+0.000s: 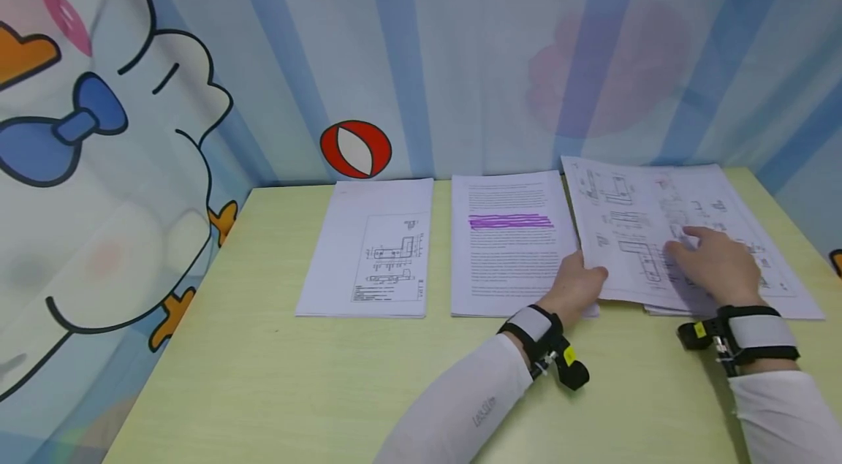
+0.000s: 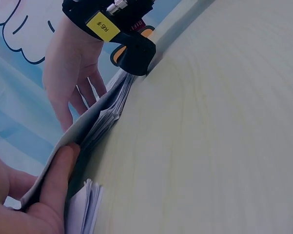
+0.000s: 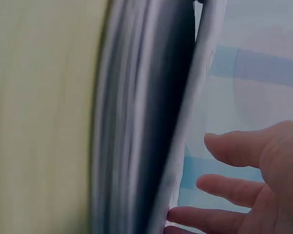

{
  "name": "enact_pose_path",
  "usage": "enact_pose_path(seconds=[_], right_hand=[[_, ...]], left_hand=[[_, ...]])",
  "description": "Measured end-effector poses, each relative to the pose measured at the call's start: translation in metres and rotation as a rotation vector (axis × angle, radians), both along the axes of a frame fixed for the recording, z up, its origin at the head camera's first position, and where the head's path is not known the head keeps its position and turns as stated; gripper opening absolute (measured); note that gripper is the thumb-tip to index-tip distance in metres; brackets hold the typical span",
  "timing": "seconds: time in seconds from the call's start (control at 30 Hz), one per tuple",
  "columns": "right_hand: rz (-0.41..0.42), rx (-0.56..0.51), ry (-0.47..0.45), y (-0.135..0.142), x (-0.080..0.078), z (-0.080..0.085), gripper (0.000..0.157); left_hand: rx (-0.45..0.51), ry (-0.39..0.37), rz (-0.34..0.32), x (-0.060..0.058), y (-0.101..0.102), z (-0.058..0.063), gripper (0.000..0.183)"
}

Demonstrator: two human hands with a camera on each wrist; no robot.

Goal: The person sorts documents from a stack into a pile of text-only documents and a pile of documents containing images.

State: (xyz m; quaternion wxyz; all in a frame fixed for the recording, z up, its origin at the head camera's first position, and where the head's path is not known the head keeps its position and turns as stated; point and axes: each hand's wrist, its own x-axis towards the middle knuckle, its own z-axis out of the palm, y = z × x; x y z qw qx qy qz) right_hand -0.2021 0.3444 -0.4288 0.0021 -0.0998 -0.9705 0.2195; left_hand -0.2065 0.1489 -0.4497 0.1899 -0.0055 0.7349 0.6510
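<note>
So the left hand [image 1: 574, 285] is pinching the drawing paper [image 1: 631, 230], holding its edge above the stack [image 2: 112, 112] right on the worktop [image 1: 263, 391]; right hand [image 1: 717, 267] is touching it, unclenched. Looking like lifting, next probably needing a two-handed grip.

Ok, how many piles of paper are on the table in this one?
3: the left pile, the middle pile with purple marking, and the right pile, whose raised edge the left hand pinches. More may be hidden beneath it.
</note>
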Motion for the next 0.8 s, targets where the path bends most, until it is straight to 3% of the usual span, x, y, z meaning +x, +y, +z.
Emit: enact_pose_path(seconds=[0.2,0.43,0.7,0.8], right_hand=[[0.058,-0.006,0.055,-0.015,-0.001,0.002,0.066],[0.106,-0.098,0.126,-0.031,-0.004,-0.003,0.062],[0.048,-0.324,0.228,-0.053,-0.012,-0.003,0.072],[0.025,-0.446,0.194,-0.062,-0.014,-0.003,0.082]], left_hand=[[0.051,0.013,0.011,-0.004,-0.017,-0.003,0.033],[0.111,0.008,0.042,-0.009,-0.045,0.0,0.034],[0.191,0.059,0.036,-0.014,-0.085,0.001,0.044],[0.208,0.083,0.008,-0.016,-0.101,0.001,0.045]])
